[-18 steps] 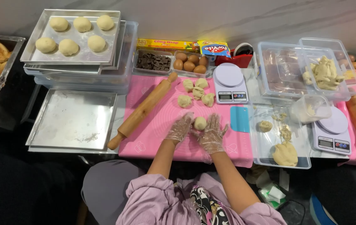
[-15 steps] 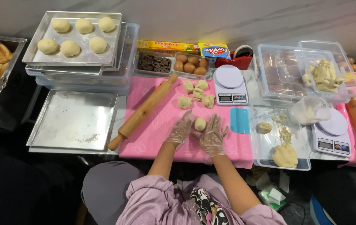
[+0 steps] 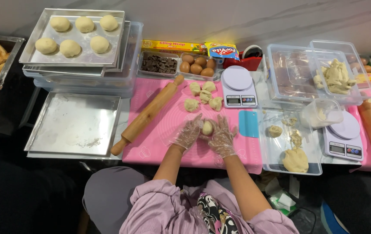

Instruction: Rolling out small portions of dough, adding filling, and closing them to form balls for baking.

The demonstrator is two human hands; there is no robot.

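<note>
Both my hands wear clear plastic gloves and cup a small pale dough ball (image 3: 207, 128) between them, just above the pink silicone mat (image 3: 164, 134). My left hand (image 3: 187, 134) curves around its left side. My right hand (image 3: 223, 138) presses on its right side. Several small dough pieces (image 3: 203, 96) lie on the mat beyond my hands. A wooden rolling pin (image 3: 147, 115) lies diagonally on the mat's left part.
An empty metal tray (image 3: 75, 125) sits at left, and a tray with several dough balls (image 3: 75, 37) on stacked trays behind it. A white scale (image 3: 237, 86), blue scraper (image 3: 248, 124), eggs (image 3: 196, 66), chocolate pieces (image 3: 158, 64), clear lid with dough (image 3: 289, 147) and second scale (image 3: 344, 136) lie right.
My hands stay in the same spot, turning the dough ball slightly between the palms. Nothing else has moved.
</note>
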